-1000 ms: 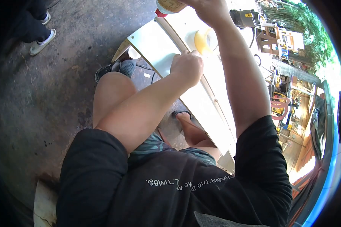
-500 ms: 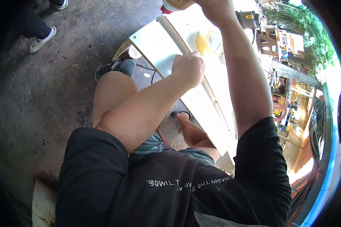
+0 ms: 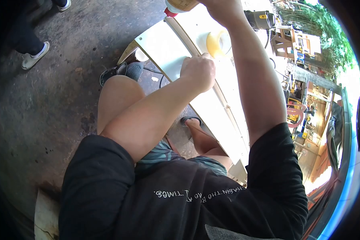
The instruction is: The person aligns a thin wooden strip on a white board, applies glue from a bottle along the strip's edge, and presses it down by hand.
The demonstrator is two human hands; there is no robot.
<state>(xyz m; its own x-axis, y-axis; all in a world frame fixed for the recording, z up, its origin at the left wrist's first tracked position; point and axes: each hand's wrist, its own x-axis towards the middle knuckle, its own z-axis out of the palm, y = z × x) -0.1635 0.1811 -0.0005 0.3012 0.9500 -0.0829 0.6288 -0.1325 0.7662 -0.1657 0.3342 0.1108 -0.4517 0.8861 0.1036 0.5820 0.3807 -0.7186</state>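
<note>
My right hand (image 3: 223,9) is at the top edge, closed around a bottle (image 3: 183,4) with a brownish label and a red cap (image 3: 171,13). The bottle is tilted, cap toward the left, and partly cut off by the frame. My left hand (image 3: 199,72) is a closed fist resting on a long white board (image 3: 160,44), beside its lengthwise groove. Whatever its fingers hold, if anything, is hidden. Just beyond that fist lies a roll of yellowish tape (image 3: 215,44).
Another person's shoe (image 3: 35,56) stands on the stained concrete floor (image 3: 68,92) at the upper left. A white cup-like object (image 3: 141,55) shows under the board's corner. A black-and-yellow power tool (image 3: 261,19) sits at upper right, before cluttered shelves (image 3: 300,104).
My right hand and the bottle have shifted slightly left and down. The other person's nearer shoe has moved left and toward me. My left fist has barely moved.
</note>
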